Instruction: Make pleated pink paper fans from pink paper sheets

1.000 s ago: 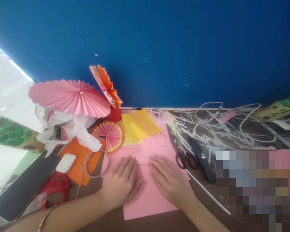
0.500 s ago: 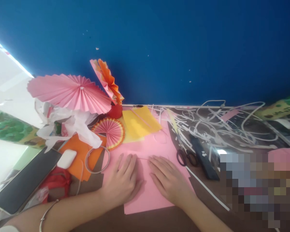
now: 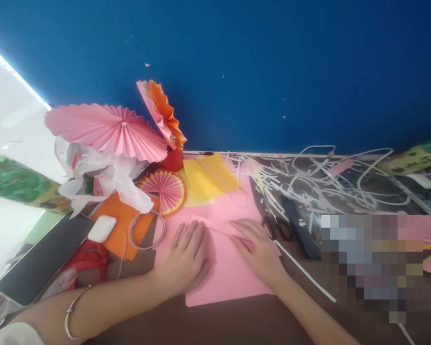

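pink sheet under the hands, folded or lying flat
Folded, partly. The pink sheet shows a raised crease line running between the left hand and right hand, both pressing flat on it.

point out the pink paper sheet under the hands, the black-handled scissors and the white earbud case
pink paper sheet (image 3: 230, 278), head view, on the bare near part between the wrists
black-handled scissors (image 3: 277, 228), head view, on the finger loops
white earbud case (image 3: 102, 228), head view, on the middle of its lid
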The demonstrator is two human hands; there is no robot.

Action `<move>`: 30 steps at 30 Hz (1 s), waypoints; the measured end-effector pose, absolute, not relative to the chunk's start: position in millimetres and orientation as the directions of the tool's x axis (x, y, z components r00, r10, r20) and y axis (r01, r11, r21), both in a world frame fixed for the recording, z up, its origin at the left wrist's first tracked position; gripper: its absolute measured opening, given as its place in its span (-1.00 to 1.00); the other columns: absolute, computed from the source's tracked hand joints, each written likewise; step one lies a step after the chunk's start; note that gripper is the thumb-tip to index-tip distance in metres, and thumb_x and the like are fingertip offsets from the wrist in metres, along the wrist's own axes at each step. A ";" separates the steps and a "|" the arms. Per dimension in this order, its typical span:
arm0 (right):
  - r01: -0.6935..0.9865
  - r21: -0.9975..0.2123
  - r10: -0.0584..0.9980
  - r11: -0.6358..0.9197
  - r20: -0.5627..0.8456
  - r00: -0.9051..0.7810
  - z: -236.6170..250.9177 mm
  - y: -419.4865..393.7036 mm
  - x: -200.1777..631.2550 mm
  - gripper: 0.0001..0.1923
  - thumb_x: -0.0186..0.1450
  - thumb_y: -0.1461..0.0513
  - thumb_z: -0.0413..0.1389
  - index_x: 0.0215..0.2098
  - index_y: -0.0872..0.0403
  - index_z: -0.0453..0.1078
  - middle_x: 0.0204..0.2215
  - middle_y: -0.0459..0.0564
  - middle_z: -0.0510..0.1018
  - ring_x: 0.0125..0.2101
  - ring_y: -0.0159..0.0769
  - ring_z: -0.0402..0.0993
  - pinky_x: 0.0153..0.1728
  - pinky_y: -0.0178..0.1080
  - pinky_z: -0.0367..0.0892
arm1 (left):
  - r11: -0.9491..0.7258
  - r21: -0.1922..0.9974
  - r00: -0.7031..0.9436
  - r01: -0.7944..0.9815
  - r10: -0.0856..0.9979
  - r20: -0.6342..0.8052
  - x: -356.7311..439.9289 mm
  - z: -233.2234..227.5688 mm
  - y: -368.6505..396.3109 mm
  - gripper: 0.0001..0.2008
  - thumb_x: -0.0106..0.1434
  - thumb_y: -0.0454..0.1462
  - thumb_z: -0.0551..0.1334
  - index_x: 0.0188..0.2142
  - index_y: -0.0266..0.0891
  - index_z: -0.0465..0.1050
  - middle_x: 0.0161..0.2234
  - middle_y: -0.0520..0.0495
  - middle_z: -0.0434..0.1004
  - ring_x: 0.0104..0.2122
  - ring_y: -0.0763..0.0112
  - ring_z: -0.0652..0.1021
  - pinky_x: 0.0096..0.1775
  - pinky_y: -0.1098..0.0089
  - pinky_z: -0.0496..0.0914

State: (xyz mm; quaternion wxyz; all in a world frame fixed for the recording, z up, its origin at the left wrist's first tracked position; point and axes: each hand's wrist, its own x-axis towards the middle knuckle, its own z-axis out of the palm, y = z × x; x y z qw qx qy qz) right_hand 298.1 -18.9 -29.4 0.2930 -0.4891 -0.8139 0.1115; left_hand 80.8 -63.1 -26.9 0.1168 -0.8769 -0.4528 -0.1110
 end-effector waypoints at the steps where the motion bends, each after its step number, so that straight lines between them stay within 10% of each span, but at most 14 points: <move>1: 0.714 -0.508 0.873 0.482 0.348 -0.341 -29.6 -18.0 298.6 -0.78 0.24 0.20 0.05 -0.15 0.04 0.39 -0.24 0.04 0.52 -0.16 -0.16 0.42 -0.12 -0.05 0.36 | -0.567 -0.113 0.572 0.816 0.763 0.302 80.5 -27.0 -63.3 -0.52 0.25 -0.16 0.01 0.08 -0.42 0.26 0.11 -0.30 0.26 0.12 0.02 0.25 0.12 0.06 0.10; 7: 0.626 -0.668 0.915 0.402 0.269 -0.301 -25.1 -19.1 302.4 -0.79 0.25 0.19 0.02 -0.18 0.02 0.40 -0.22 0.02 0.53 -0.17 -0.22 0.46 -0.13 -0.15 0.38 | -0.583 -0.145 0.593 0.800 0.729 0.343 79.1 -28.1 -65.4 -0.57 0.25 -0.24 0.01 0.07 -0.41 0.26 0.11 -0.29 0.27 0.11 0.07 0.28 0.13 0.04 0.07; 23: 0.668 -0.543 0.861 0.508 0.325 -0.391 -20.6 -12.9 299.6 -0.76 0.25 0.30 -0.03 -0.18 0.04 0.42 -0.26 -0.02 0.54 -0.21 -0.29 0.46 -0.18 -0.22 0.40 | -0.585 -0.027 0.576 0.811 0.788 0.219 79.5 -25.1 -64.1 -0.45 0.29 -0.10 -0.07 0.16 -0.41 0.11 0.17 -0.31 0.16 0.16 0.07 0.20 0.13 0.08 0.08; 30: 0.775 -0.160 0.716 0.611 0.528 -0.456 -24.1 -25.1 294.3 -0.80 0.22 0.33 0.04 -0.21 0.08 0.44 -0.17 0.09 0.48 -0.07 -0.14 0.36 -0.04 -0.05 0.27 | -0.582 0.011 0.562 0.813 0.790 0.244 80.1 -25.6 -63.1 -0.46 0.28 -0.10 -0.04 0.15 -0.41 0.13 0.14 -0.32 0.20 0.15 0.08 0.22 0.12 0.12 0.12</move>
